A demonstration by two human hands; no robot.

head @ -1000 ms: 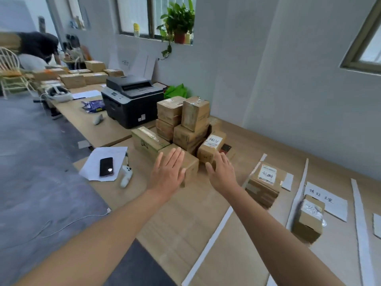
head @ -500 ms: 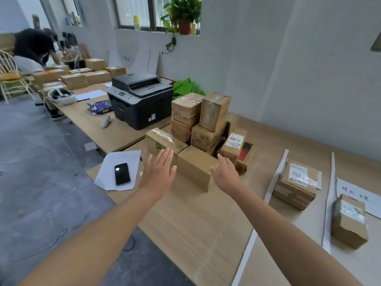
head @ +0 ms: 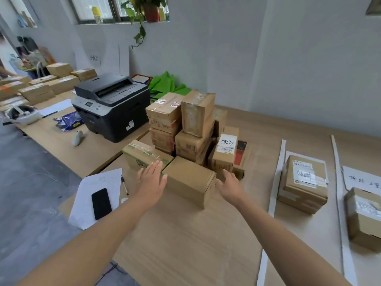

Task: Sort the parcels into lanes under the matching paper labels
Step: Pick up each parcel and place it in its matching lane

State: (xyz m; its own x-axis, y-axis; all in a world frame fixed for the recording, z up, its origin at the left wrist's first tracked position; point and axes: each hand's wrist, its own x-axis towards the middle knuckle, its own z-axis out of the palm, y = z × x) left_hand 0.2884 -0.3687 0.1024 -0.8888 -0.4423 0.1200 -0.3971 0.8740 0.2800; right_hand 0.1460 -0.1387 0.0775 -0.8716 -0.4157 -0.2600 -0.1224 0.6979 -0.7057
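A plain brown parcel (head: pixel 188 180) lies at the front of a pile of cardboard parcels (head: pixel 181 124) on the wooden table (head: pixel 185 240). My left hand (head: pixel 151 180) is flat with straight fingers at the parcel's left end. My right hand (head: pixel 229 182) is open at its right end, fingers spread. Whether either hand touches the box I cannot tell. White paper strips (head: pixel 276 195) mark lanes on the right. One lane holds a labelled parcel (head: pixel 303 182), the lane beyond it another parcel (head: pixel 365 217) below a handwritten paper label (head: pixel 361 179).
A black printer (head: pixel 112 105) stands left of the pile. A sheet of paper (head: pixel 97 195) with a black phone (head: pixel 101 203) and a pen (head: pixel 124 185) lies by the left table edge. More boxes (head: pixel 41 87) fill the far table. Green bags (head: pixel 167 85) lie behind the pile.
The view has moved closer to the pile and shifted left. Both hands have spread apart and now flank the two ends of the plain front parcel.
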